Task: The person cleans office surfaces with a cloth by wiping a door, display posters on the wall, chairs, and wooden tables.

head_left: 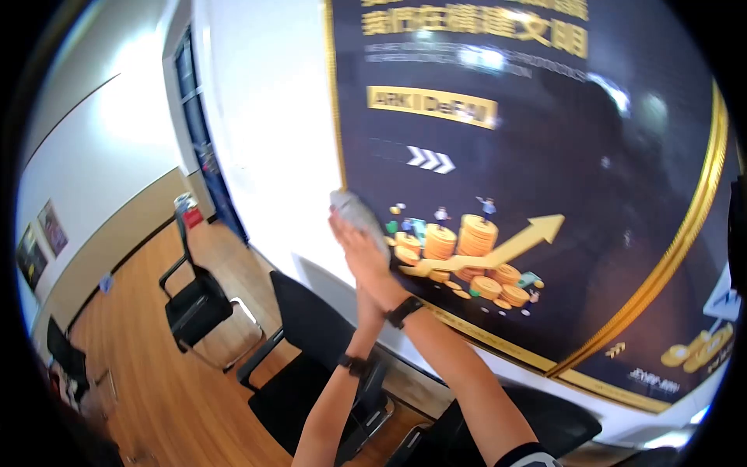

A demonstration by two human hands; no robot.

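A bunched grey cloth (362, 216) lies against the left edge of a dark poster (482, 171) with gold trim. My right hand (362, 255) presses on the cloth, its fingers together and pointing up to the left. My left hand (369, 305) comes up from below and crosses behind the right one. Most of the left hand's fingers are hidden there. Each wrist wears a dark band. Gold coin stacks (459, 241) and a rising arrow (521, 237) are printed just right of the cloth.
A black chair (307, 327) stands close to the wall under my forearms, with another dark chair (545, 416) at lower right. Farther left, a black chair (199, 307) stands on the wood floor (148, 342). A dark-framed door (206, 140) is at upper left.
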